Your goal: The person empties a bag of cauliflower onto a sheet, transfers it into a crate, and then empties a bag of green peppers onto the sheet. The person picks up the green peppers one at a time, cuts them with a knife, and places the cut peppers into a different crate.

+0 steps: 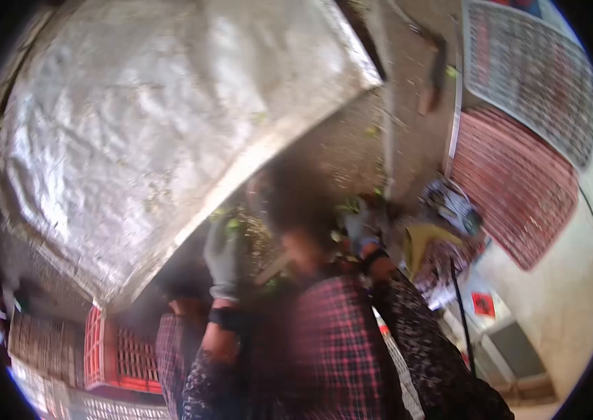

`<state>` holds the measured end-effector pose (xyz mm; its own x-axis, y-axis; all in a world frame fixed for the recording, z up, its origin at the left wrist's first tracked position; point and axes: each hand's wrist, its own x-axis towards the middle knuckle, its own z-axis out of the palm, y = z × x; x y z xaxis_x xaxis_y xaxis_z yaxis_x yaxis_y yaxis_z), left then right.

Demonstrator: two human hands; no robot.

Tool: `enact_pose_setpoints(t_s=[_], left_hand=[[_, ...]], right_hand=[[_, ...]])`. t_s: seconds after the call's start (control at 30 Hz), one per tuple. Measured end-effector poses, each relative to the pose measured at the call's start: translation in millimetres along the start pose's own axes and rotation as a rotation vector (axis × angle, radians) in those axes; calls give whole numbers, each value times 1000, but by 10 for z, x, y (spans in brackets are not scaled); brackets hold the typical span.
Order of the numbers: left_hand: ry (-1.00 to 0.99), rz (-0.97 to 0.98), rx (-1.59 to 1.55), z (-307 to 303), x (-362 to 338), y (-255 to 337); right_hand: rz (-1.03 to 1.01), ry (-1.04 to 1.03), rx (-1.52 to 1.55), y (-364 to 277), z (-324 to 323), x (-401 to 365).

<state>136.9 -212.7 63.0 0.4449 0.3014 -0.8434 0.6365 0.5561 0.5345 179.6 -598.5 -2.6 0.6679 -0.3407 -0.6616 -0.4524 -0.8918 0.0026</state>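
Note:
My left hand, in a pale grey glove with a dark band at the wrist, reaches down near the ground. Small green pieces show at its fingertips; blur hides whether they are held. Farther right, my right hand wears a similar glove, with a green bit beside its fingers. Its grip is too smeared to read. Between the hands are a plaid-covered leg and a blurred dark shape, probably a shoe. Tan scraps lie on the ground there.
A large surface under a crinkled silvery sheet fills the upper left, its edge close to my left hand. Red crates stand lower left. Right are a red slatted panel, a grey one, a yellowish cloth and a dark pole.

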Motion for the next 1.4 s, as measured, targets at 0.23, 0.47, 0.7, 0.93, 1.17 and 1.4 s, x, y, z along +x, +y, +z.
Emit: enact_pose_setpoints(t_s=[0.23,0.47,0.7,0.93,1.17,1.4], left_hand=[[-540,102,358,1375,326,-613],[-380,-142,508,1892,471,-1059],[-424,-80,270,1132,-280,495],[-433,47,-507,227,-1164,1555],[-299,188,-1555,-487,-2769,2632],[57,762,-1496,-702,-4466,3273]], right_hand=[[-245,-305,-20,-231,-96,342],[-319,-339,-210,-338,-262,418],[-373,-552,149,-1493,-1450,-542],[-445,-770,457,-3162,-2325,-2100],[-852,-867,228,-4378,-3063,-3977],[-1129,-967,58,-4345,-3336,-5228]])
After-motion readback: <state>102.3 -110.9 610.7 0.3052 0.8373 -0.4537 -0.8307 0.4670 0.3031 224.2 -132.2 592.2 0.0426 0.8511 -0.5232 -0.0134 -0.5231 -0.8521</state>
